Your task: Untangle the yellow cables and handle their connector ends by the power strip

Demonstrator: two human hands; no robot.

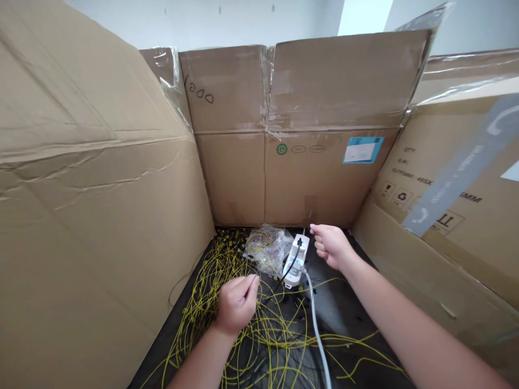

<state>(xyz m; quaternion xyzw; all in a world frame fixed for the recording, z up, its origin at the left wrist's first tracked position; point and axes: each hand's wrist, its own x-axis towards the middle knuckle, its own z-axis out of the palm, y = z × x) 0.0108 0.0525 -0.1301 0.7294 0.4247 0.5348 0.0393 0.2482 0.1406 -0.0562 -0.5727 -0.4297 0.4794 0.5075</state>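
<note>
My left hand (237,303) is closed above a tangle of thin yellow cables (214,275), thumb pressed to the fingers; what it pinches, if anything, cannot be made out. Farther forward, my right hand (330,246) is closed in a pinch just right of a white power strip (289,275). A tiny dark bit shows by its fingertips, too small to name. In the power strip sits a black plug (299,243) with a black cord. A clear plastic bag (270,251) with yellow cable coiled at it lies left of the strip.
Cardboard walls stand at the left (101,232), back (239,178) and right (405,248) around the dark surface (332,302). A thick white cord (316,324) runs from the strip toward me. Small black and yellow pieces lie scattered among the cables.
</note>
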